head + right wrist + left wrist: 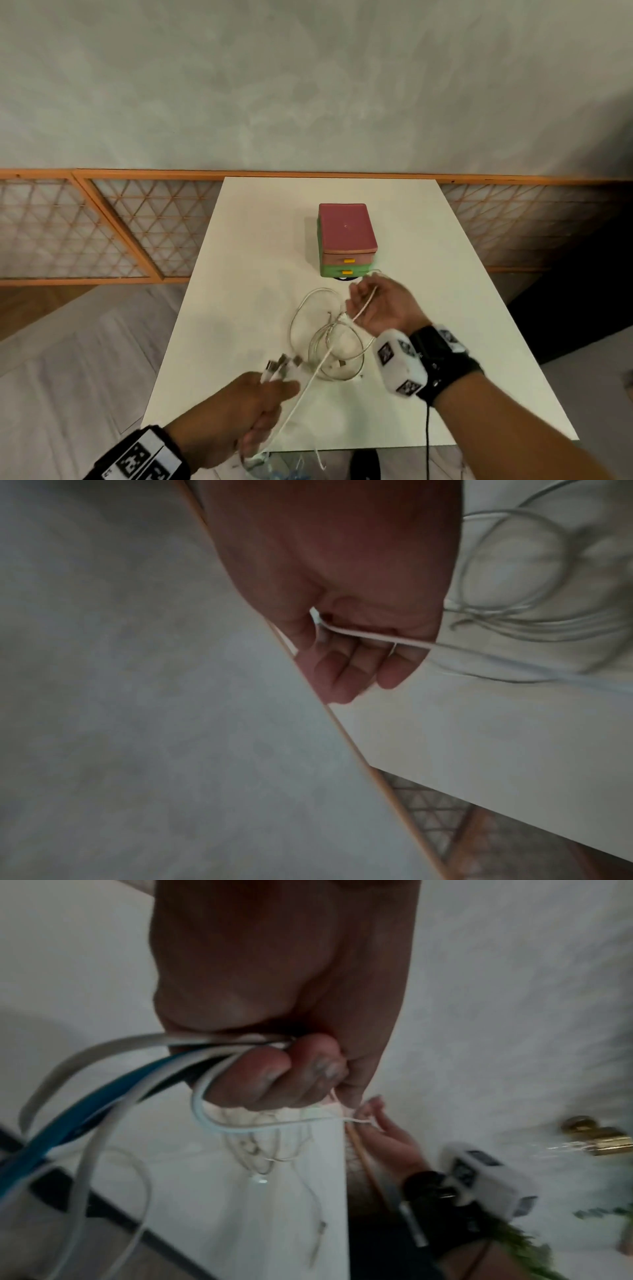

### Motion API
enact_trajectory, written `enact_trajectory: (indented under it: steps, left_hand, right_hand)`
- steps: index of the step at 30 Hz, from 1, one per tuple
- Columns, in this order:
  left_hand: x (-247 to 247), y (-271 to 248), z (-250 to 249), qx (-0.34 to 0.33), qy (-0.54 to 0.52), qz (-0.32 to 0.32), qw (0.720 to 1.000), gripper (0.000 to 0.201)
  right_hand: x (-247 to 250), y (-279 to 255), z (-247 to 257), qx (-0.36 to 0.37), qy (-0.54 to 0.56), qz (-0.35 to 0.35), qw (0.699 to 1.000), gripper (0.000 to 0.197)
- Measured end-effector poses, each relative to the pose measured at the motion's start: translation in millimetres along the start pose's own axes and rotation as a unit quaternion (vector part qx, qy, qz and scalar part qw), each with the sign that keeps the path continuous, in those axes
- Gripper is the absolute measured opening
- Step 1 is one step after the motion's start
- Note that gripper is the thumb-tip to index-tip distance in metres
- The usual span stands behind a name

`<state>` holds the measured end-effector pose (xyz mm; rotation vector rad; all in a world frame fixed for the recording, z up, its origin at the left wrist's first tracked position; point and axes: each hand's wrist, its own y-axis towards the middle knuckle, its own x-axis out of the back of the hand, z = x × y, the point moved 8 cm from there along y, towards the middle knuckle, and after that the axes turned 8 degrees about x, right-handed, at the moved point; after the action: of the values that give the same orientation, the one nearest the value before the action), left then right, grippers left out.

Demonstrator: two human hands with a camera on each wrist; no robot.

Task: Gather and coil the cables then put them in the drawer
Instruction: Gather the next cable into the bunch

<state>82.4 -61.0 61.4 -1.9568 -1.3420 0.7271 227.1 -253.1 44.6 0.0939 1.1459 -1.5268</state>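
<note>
Several white cables (329, 339) lie in loose loops on the white table (462, 308). My left hand (253, 407) near the table's front edge grips a bundle of cable ends, with plugs (284, 363) sticking out above the fist; in the left wrist view its fingers (274, 1074) curl round white and blue cables (113, 1074). My right hand (373, 301), palm up in front of the drawer unit, holds one white cable (363, 305) that runs down to my left hand; its fingers (346, 666) curl loosely round the cable (369, 637). The pink and green drawer unit (346, 240) stands behind, both drawers closed.
An orange-framed lattice panel (102, 226) runs along the grey wall behind the table. A dark object (366, 462) sits on the floor below the table's front edge, where cable ends hang over. A black wire (427, 442) drops from my right wristband.
</note>
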Motion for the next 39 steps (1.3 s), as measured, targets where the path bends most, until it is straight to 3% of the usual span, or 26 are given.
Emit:
enact_trajectory:
  steps: [3, 5, 8, 10, 12, 14, 17, 21, 25, 28, 31, 36, 39]
  left_hand:
    - [20.0, -5.5, 31.7, 0.083, 0.057, -0.010, 0.995, 0.055]
    - [24.1, -8.5, 31.5, 0.070, 0.099, -0.026, 0.992, 0.060]
    - [25.2, -7.9, -7.9, -0.061, 0.006, -0.111, 0.992, 0.054]
    - [23.0, -6.1, -44.9, -0.147, -0.084, -0.163, 0.972, 0.037]
    - [8.5, 0.3, -75.8, -0.190, -0.097, -0.178, 0.961, 0.017]
    - [-11.8, 6.6, -93.4, -0.227, -0.049, -0.181, 0.956, 0.007]
    - [-29.6, 11.5, -92.8, -0.246, -0.015, -0.176, 0.953, 0.013]
    - [-34.5, 14.6, -63.0, -0.185, 0.016, -0.129, 0.974, 0.025]
    - [-15.9, 13.7, -56.6, -0.192, -0.072, -0.182, 0.962, 0.014]
    - [-19.5, 8.8, -71.3, -0.220, -0.108, -0.173, 0.954, 0.016]
    - [-26.1, 1.3, -71.4, -0.221, -0.079, -0.152, 0.960, 0.032]
    - [-35.7, -7.0, -70.6, -0.261, -0.037, -0.145, 0.954, 0.015]
    - [-42.2, -5.2, -73.9, -0.277, 0.027, -0.140, 0.950, 0.022]
  right_hand:
    - [15.6, 8.6, 47.0, 0.046, 0.034, -0.039, 0.998, 0.025]
    - [22.0, 6.3, 61.6, 0.062, 0.040, -0.049, 0.996, 0.032]
    - [6.5, -16.7, 40.0, 0.042, -0.006, 0.010, 0.999, 0.028]
    - [-8.6, -38.3, 0.5, -0.002, -0.038, 0.071, 0.997, 0.017]
    - [-24.2, -61.5, -38.9, -0.039, -0.064, 0.123, 0.990, 0.015]
    - [-35.9, -77.8, -61.2, -0.047, -0.075, 0.158, 0.983, 0.018]
    - [-41.3, -87.2, -59.9, -0.047, -0.076, 0.152, 0.984, 0.018]
    - [-25.0, -71.3, -24.9, -0.023, -0.052, 0.104, 0.993, 0.016]
    - [-34.5, -71.5, -12.4, -0.002, -0.093, 0.102, 0.990, 0.016]
    - [-54.9, -85.3, -37.5, -0.025, -0.097, 0.142, 0.985, 0.012]
    - [-61.2, -87.5, -47.6, -0.022, -0.074, 0.153, 0.985, 0.009]
    - [-57.6, -84.6, -39.8, -0.018, -0.040, 0.165, 0.985, 0.010]
    - [-50.5, -82.1, -39.3, -0.013, -0.048, 0.154, 0.987, 0.010]
